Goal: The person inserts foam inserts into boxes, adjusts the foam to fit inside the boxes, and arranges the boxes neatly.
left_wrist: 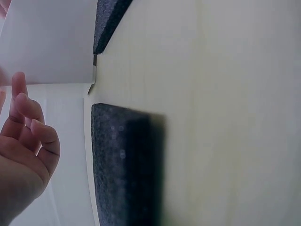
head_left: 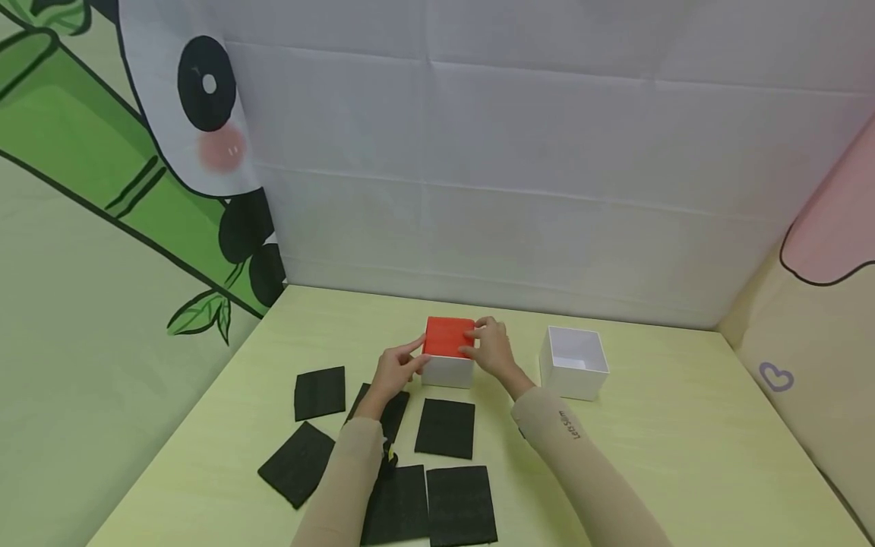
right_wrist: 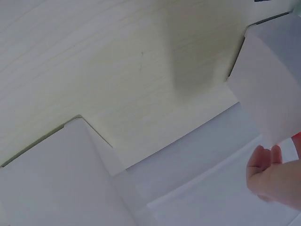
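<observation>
A red square piece [head_left: 446, 336] sits at the top of a white box [head_left: 447, 373] near the back middle of the table. My left hand [head_left: 395, 371] holds the red piece along its left edge, thumb toward the front corner. At the opposite edge, my right hand [head_left: 495, 349] holds it with thumb and fingertips on the red surface. In the left wrist view, the outer fingers of my left hand [left_wrist: 28, 141] curl beside the box wall. The right wrist view catches my right hand [right_wrist: 273, 176] at the box's upper edge, with only a sliver of red showing.
A second white box [head_left: 579, 382], uncovered at the top, stands to the right. Several black square pads [head_left: 444, 428] lie flat at the front and left of the table [head_left: 683, 441]. A white cloth wall [head_left: 547, 152] rises behind.
</observation>
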Demonstrator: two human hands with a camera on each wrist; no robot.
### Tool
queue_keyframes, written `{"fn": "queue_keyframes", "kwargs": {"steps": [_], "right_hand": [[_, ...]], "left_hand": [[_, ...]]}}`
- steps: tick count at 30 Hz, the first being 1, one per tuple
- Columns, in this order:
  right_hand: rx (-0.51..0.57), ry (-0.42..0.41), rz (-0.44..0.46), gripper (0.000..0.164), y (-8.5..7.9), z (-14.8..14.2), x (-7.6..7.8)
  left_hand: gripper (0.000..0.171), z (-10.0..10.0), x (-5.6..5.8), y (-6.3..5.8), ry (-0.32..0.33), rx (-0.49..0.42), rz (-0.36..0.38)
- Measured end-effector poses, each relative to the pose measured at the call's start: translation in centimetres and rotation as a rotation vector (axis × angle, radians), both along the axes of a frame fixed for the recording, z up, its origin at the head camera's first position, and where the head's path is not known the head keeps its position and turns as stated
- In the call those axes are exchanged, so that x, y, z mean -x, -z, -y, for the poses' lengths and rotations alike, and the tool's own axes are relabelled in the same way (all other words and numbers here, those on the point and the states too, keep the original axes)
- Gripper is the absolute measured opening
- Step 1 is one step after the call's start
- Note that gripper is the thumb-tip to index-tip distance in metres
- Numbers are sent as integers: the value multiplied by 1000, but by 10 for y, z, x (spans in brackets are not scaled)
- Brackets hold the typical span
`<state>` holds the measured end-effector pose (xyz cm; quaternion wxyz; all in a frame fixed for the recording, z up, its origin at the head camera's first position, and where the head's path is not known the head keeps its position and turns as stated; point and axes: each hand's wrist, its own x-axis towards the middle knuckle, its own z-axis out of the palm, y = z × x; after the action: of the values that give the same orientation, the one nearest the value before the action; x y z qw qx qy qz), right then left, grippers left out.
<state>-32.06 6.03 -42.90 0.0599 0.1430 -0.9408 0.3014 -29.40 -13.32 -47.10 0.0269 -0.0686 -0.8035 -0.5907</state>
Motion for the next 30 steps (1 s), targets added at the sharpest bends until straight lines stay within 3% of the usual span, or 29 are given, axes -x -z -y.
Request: {"fn": "queue_keyframes", "kwargs": {"steps": [1,6,8,13,20,30], "right_hand": [[-46,-1,-17,34,1,0,0],[-245,-51,-126,43,1,1,-2],[-303,-96,-154,49,1,2,-4],[-454,-246,-202,62,3,8,-5],[-459,-403,-127,68,5,15,-7],[-482,-426,-53,68,0,23,-7]], "left_hand": [[47,-1,-4,-6,5,1,-4],[46,0,-4,-6,6,6,-3],[46,1,2,4,1,5,-6],[47,2,3,6,9,3,-15],[45,2,4,8,8,11,-28],[47,2,2,5,12,9,-53]]}}
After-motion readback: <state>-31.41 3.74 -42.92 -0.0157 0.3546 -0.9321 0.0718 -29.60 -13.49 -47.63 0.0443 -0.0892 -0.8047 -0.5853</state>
